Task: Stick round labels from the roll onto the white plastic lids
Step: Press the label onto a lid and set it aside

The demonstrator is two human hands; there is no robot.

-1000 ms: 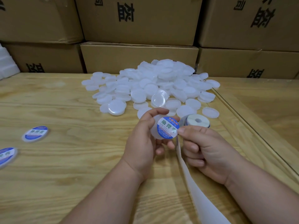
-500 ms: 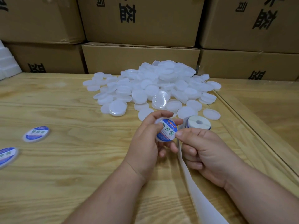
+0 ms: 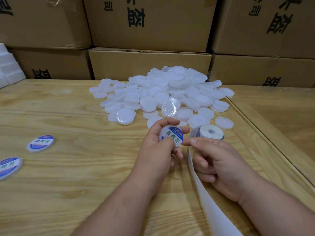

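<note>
My left hand (image 3: 156, 148) grips a white plastic lid (image 3: 171, 137) with a blue and white round label on its face; my thumb lies across the label's lower left. The index fingertip of my right hand (image 3: 217, 161) sits at the lid's right edge, and its other fingers are loosely curled. Just behind that hand stands the label roll (image 3: 211, 132). Its bare white backing strip (image 3: 210, 200) trails from under my right hand toward the lower edge. A big pile of unlabelled white lids (image 3: 163, 94) lies beyond both hands.
Two labelled lids (image 3: 40, 143) (image 3: 9, 167) lie on the wooden table (image 3: 76, 167) at the left. Stacked cardboard boxes (image 3: 150, 65) wall off the back. White foam pieces (image 3: 7, 68) stand far left. A seam (image 3: 255, 133) runs along the table's right side.
The lid has turned in my left hand and my left thumb now lies on the label. My right fingertips have slipped from the label's face to its right edge.
</note>
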